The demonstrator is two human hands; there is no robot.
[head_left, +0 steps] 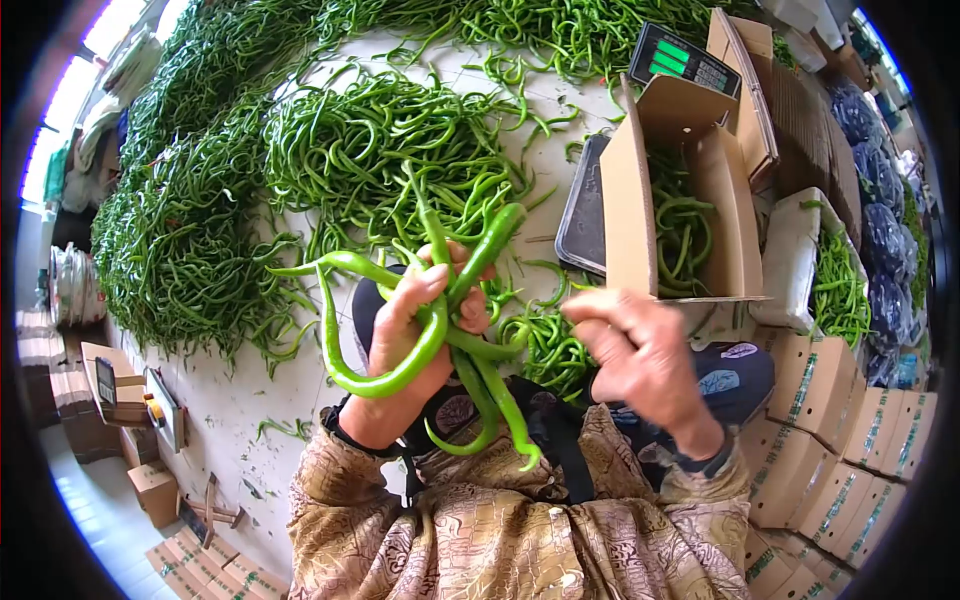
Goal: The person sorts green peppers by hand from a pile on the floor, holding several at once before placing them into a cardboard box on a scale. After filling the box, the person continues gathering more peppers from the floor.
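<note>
Peppers: your bunch of green peppers (431, 340), frame centre, looks light, firm, smooth enough to slip; thin tips may snap, so grip mid-length.
Left hand (393, 325): yours, wrapped around the bunch.
Right hand (643, 350): curled, blurred, centre right; you cannot tell whether it pinches anything.
Axes: splayed; a thick pepper (492, 252) slants upper right, two lower peppers (505, 400) point toward frame bottom.

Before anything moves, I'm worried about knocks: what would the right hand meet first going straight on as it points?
Probably the upper end of the thick green chili pepper in the left hand; depth is unclear, so the right hand might miss it.
</note>
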